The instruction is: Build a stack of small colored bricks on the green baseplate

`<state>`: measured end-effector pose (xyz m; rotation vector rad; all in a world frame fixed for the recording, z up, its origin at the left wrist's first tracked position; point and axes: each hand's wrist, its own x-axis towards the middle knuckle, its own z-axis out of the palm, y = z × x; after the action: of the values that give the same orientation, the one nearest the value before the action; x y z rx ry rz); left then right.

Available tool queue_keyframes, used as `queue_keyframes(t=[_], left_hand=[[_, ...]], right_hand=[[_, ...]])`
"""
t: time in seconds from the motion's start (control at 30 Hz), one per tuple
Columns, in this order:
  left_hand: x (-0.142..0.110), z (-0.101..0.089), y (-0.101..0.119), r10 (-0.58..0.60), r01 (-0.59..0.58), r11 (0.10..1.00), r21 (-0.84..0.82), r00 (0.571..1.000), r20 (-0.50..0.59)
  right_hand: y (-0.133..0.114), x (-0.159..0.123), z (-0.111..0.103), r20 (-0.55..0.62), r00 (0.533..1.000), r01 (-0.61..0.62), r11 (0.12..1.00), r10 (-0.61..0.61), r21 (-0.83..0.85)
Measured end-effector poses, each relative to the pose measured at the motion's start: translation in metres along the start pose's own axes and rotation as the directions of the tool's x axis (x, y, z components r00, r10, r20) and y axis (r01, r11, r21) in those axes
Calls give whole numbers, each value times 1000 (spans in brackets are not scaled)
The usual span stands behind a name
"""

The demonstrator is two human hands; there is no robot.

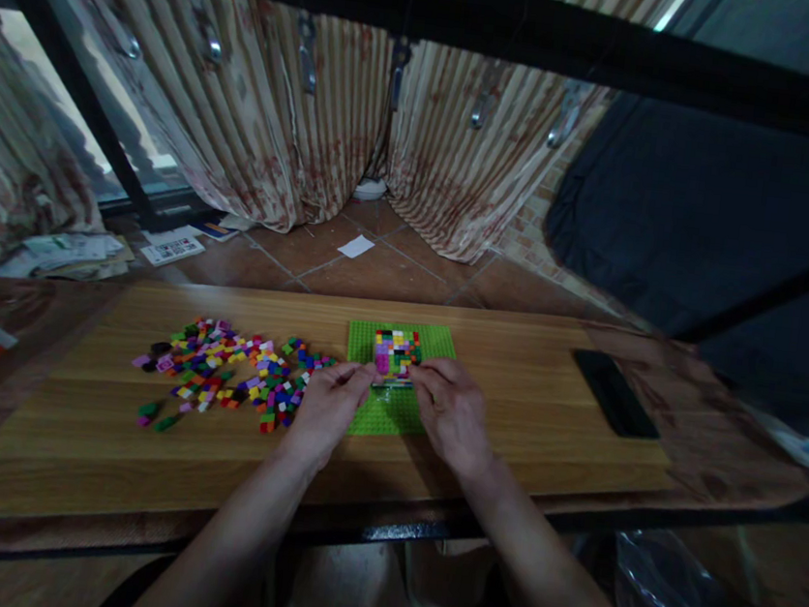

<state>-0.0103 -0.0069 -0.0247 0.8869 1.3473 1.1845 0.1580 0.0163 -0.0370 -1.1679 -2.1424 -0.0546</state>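
A green studded baseplate (385,424) lies on the wooden board in front of me. On it is a compact, many-coloured structure of small toy bricks (397,349). My left hand (332,402) is closed, with thumb and forefinger pinching at the structure's front left corner. At the front right corner, the fingers of my right hand (451,408) are pinched together in the same way. A thin pale edge shows between the fingertips along the structure's front. Fingers cover parts of both corners.
Loose toy bricks (251,364) in many colours are scattered left of the baseplate. A dark phone-like slab (615,394) lies on the right of the wooden board (157,480). Beyond are tiled floor, papers (172,245) and curtains (335,140). A dark bar (438,5) crosses overhead.
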Motion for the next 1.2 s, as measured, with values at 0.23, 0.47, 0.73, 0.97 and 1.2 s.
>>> queue_keyframes(t=[0.23, 0.47, 0.73, 0.97, 1.2], left_hand=[[-4, 1, 6, -78, 76, 990, -117, 997, -14], [-7, -7, 18, -198, 218, 883, -415, 976, 90], [-15, -14, 29, -229, 349, 793, -499, 931, 286], [-18, -16, 27, -179, 346, 810, -474, 915, 361], [-18, -13, 20, -105, 177, 923, -342, 970, 218]], right_hand=[[-3, -2, 4, 13, 999, -41, 998, 40, 41], [-8, -2, -1, -167, 954, -188, 931, 249, 312], [-29, 3, -6, -43, 994, -75, 911, 101, 404], [-35, 3, -3, 51, 998, -56, 922, 40, 382], [-34, 2, -4, 31, 999, -37, 934, 28, 356]])
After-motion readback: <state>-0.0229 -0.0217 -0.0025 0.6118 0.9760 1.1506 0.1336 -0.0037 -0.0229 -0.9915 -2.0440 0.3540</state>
